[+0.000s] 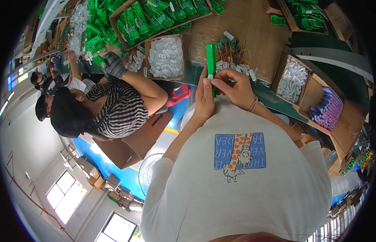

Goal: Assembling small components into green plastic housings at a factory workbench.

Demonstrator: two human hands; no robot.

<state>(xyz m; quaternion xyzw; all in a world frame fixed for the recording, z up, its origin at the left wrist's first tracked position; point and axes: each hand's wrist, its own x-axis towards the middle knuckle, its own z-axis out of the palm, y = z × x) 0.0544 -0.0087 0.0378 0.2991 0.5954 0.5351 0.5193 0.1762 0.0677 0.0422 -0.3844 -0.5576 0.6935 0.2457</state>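
My left hand (204, 99) is closed around a long green plastic part (211, 59), held upright at the table's near edge. Thumb and fingers of my right hand (237, 88) pinch a small white plastic piece (210, 76) against the green part's lower end. My left thumb also presses beside that white piece. Just beyond my hands lies a heap of wired components (235, 51) with thin red, green and yellow leads and white plastic ends. The lower end of the green part is mostly covered by my fingers.
A carton of white plastic pieces (165, 56) and a tray of green housings (155, 20) stand left. At right are a box of small white parts (293, 78) and a carton of purple tubes (327, 109). A gloved co-worker (119, 99) sits close on my left.
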